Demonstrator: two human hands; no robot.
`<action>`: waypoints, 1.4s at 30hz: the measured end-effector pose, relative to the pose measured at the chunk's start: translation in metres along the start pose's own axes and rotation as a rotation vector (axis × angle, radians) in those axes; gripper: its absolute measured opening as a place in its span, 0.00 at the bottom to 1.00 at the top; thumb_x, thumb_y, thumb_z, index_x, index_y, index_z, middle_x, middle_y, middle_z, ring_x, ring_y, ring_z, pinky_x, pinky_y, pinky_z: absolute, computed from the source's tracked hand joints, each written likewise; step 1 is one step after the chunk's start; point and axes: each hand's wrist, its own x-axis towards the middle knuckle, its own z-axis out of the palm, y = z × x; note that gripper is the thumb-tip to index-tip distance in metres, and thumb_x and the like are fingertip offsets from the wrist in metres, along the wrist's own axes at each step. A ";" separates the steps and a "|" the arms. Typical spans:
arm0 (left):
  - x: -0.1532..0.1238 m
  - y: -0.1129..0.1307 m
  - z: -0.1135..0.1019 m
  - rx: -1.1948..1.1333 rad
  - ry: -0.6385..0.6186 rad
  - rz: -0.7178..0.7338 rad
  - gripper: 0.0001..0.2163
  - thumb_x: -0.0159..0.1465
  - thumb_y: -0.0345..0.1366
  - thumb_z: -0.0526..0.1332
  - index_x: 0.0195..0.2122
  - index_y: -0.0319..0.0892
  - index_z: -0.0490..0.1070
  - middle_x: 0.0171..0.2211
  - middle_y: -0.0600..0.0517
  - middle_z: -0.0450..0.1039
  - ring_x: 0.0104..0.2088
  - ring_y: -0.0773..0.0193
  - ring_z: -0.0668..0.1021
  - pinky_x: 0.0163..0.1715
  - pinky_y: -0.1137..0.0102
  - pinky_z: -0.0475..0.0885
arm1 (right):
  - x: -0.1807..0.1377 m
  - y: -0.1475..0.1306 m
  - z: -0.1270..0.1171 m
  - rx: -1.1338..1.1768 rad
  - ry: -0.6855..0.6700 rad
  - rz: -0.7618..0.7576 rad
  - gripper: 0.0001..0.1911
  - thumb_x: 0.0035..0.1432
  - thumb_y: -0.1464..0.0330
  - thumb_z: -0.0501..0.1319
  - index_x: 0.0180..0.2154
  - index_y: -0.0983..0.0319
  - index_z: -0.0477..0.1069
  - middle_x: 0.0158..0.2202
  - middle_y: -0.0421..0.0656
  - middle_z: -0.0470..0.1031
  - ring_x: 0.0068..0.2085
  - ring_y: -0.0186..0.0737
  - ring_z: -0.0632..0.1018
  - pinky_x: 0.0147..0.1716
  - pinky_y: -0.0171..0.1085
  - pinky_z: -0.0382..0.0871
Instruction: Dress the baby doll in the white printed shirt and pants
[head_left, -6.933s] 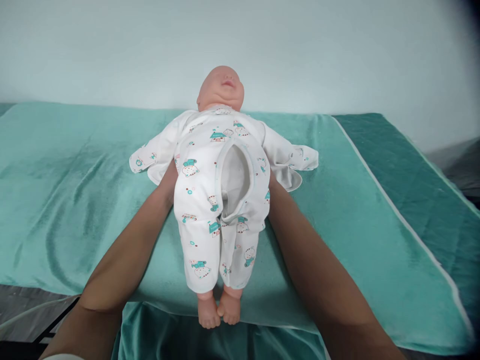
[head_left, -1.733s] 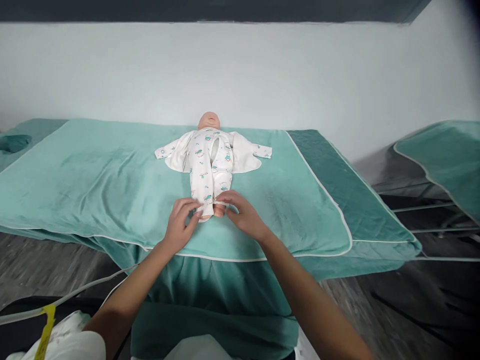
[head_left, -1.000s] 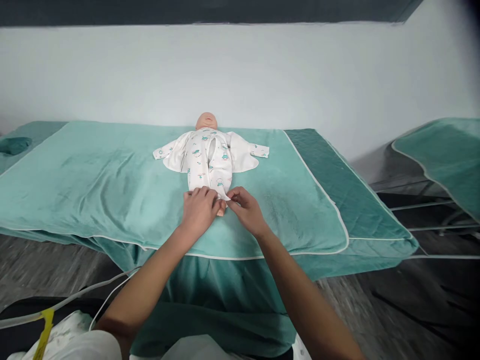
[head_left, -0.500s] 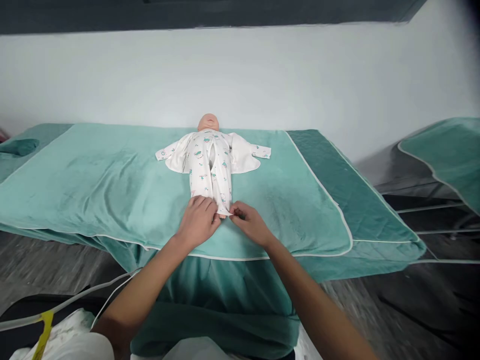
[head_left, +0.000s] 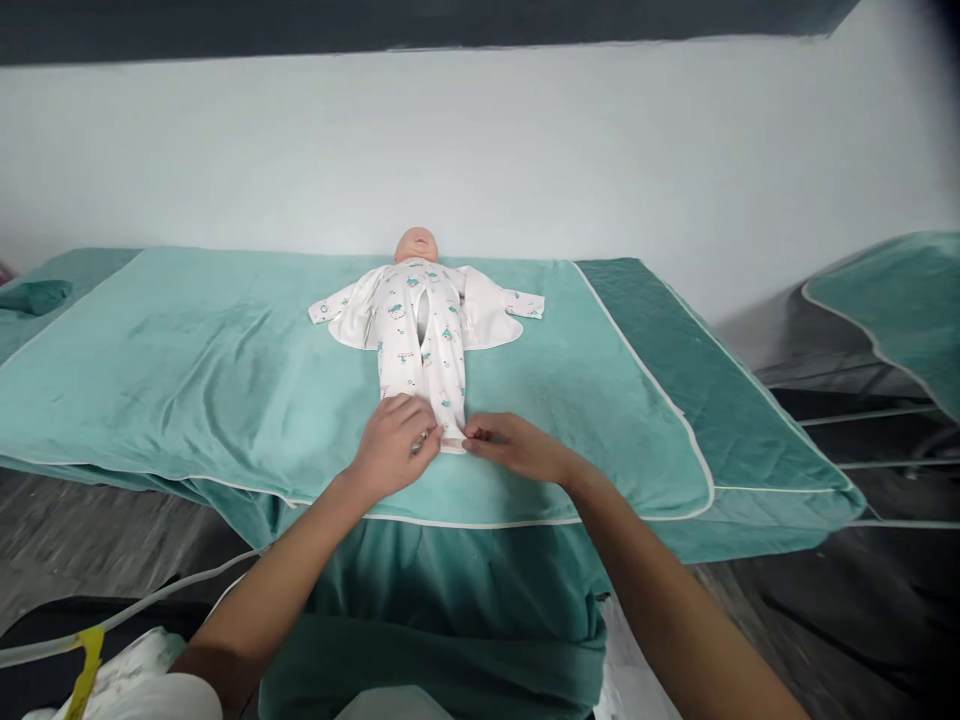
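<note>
Fingers (head_left: 486,425) of both hands, nearly closed, pinch a trouser cuff (head_left: 453,432).

Left hand (head_left: 396,446) hides one trouser cuff

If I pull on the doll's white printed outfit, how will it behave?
The outfit is probably floppy: its sleeves lie spread on the green blanket. Its front opening gapes, so it may spread wider. The doll appears to be inside, head showing at the top, so a hard tug might drag it along.
</note>
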 end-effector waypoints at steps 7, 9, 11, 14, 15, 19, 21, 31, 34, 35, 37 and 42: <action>0.054 -0.042 0.007 -0.088 0.218 -0.104 0.13 0.74 0.38 0.53 0.51 0.43 0.75 0.55 0.45 0.78 0.59 0.56 0.75 0.62 0.55 0.70 | 0.069 0.004 -0.015 0.169 0.537 -0.070 0.15 0.64 0.54 0.62 0.43 0.57 0.74 0.50 0.45 0.78 0.52 0.44 0.77 0.54 0.45 0.72; 0.076 -0.057 0.011 -0.069 0.205 -0.124 0.15 0.74 0.40 0.52 0.56 0.42 0.73 0.60 0.43 0.74 0.65 0.54 0.71 0.67 0.52 0.65 | 0.097 0.009 -0.018 0.157 0.619 -0.138 0.18 0.64 0.53 0.61 0.51 0.55 0.73 0.60 0.47 0.73 0.63 0.46 0.72 0.63 0.49 0.67; 0.096 -0.076 0.016 -0.061 0.167 -0.151 0.18 0.74 0.41 0.52 0.61 0.41 0.70 0.66 0.42 0.70 0.70 0.53 0.66 0.71 0.50 0.60 | 0.125 0.015 -0.023 0.113 0.654 -0.166 0.24 0.65 0.52 0.61 0.57 0.54 0.70 0.67 0.47 0.68 0.69 0.46 0.67 0.70 0.51 0.59; 0.122 -0.109 0.021 -0.095 0.121 -0.218 0.21 0.73 0.43 0.54 0.64 0.41 0.67 0.70 0.41 0.63 0.74 0.50 0.59 0.73 0.47 0.54 | 0.167 0.025 -0.039 0.075 0.654 -0.141 0.32 0.65 0.49 0.60 0.64 0.56 0.66 0.72 0.48 0.61 0.73 0.47 0.61 0.74 0.51 0.51; 0.130 -0.121 0.022 -0.126 0.121 -0.252 0.21 0.73 0.43 0.54 0.64 0.41 0.68 0.71 0.42 0.61 0.75 0.49 0.58 0.74 0.47 0.53 | 0.180 0.027 -0.046 0.072 0.646 -0.126 0.34 0.64 0.48 0.59 0.65 0.57 0.65 0.73 0.48 0.60 0.74 0.47 0.59 0.74 0.51 0.49; 0.165 -0.159 0.021 -0.286 0.165 -0.412 0.19 0.73 0.41 0.54 0.61 0.42 0.71 0.70 0.44 0.64 0.73 0.53 0.62 0.74 0.51 0.53 | 0.233 0.034 -0.077 0.088 0.602 -0.075 0.33 0.64 0.48 0.60 0.63 0.58 0.69 0.70 0.47 0.65 0.72 0.50 0.63 0.74 0.52 0.50; 0.184 -0.172 0.020 -0.320 0.167 -0.455 0.18 0.72 0.38 0.54 0.59 0.42 0.73 0.68 0.44 0.68 0.71 0.53 0.66 0.74 0.53 0.55 | 0.253 0.036 -0.090 0.094 0.584 -0.048 0.28 0.63 0.52 0.60 0.59 0.58 0.72 0.67 0.47 0.70 0.69 0.52 0.67 0.72 0.53 0.53; 0.223 -0.197 0.014 -0.443 0.108 -0.647 0.10 0.64 0.42 0.65 0.41 0.42 0.71 0.50 0.46 0.77 0.50 0.56 0.78 0.55 0.59 0.70 | 0.268 0.055 -0.118 0.222 0.506 -0.021 0.13 0.59 0.57 0.65 0.38 0.58 0.70 0.57 0.44 0.77 0.59 0.48 0.74 0.62 0.50 0.64; 0.218 -0.198 0.011 -0.465 0.076 -0.573 0.10 0.64 0.43 0.66 0.36 0.43 0.69 0.52 0.46 0.76 0.51 0.57 0.76 0.55 0.61 0.68 | 0.264 0.062 -0.127 0.233 0.375 -0.063 0.13 0.58 0.58 0.66 0.36 0.57 0.67 0.63 0.44 0.72 0.63 0.48 0.71 0.63 0.48 0.63; 0.217 -0.199 0.012 -0.454 0.083 -0.548 0.10 0.65 0.42 0.65 0.35 0.43 0.68 0.52 0.46 0.75 0.51 0.57 0.76 0.55 0.61 0.68 | 0.264 0.063 -0.128 0.229 0.360 -0.078 0.13 0.59 0.58 0.66 0.35 0.57 0.67 0.63 0.44 0.72 0.64 0.48 0.71 0.63 0.48 0.62; 0.216 -0.199 0.014 -0.417 0.119 -0.499 0.08 0.66 0.39 0.64 0.33 0.43 0.66 0.50 0.47 0.76 0.50 0.58 0.77 0.55 0.62 0.68 | 0.265 0.065 -0.127 0.222 0.385 -0.121 0.13 0.59 0.58 0.66 0.34 0.57 0.66 0.60 0.44 0.74 0.63 0.47 0.71 0.63 0.48 0.61; 0.218 -0.201 0.020 -0.330 0.198 -0.413 0.08 0.68 0.34 0.59 0.32 0.45 0.61 0.45 0.49 0.78 0.46 0.60 0.78 0.50 0.64 0.69 | 0.277 0.060 -0.114 0.241 0.531 -0.260 0.12 0.60 0.60 0.64 0.31 0.57 0.64 0.47 0.43 0.78 0.52 0.43 0.77 0.56 0.44 0.66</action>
